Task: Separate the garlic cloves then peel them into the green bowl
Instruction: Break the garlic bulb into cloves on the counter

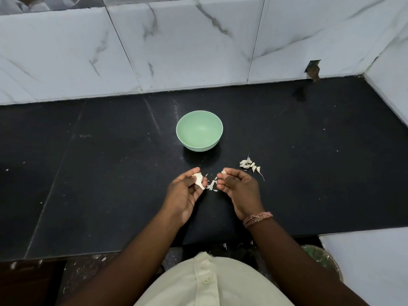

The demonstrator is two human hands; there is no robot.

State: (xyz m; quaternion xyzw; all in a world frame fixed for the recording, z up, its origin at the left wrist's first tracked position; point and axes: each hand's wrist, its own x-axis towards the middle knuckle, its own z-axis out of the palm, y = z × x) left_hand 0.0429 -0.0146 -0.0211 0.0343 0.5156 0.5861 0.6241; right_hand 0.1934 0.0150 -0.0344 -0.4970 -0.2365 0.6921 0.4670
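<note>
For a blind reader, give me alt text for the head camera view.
Two hands hold garlic pieces above a black counter: the left hand grips a garlic chunk, the right hand pinches a clove. An empty green bowl sits beyond; separated cloves lie right.

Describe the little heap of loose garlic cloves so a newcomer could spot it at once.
Start at the green bowl on the black counter. The loose cloves lie nearer the person and to its right, just beyond the right hand. Unlike other garlic, no hand holds them.

Black countertop (309, 173): green bowl (199, 130), garlic cloves (251, 166), probably skin scraps (212, 185).
</note>
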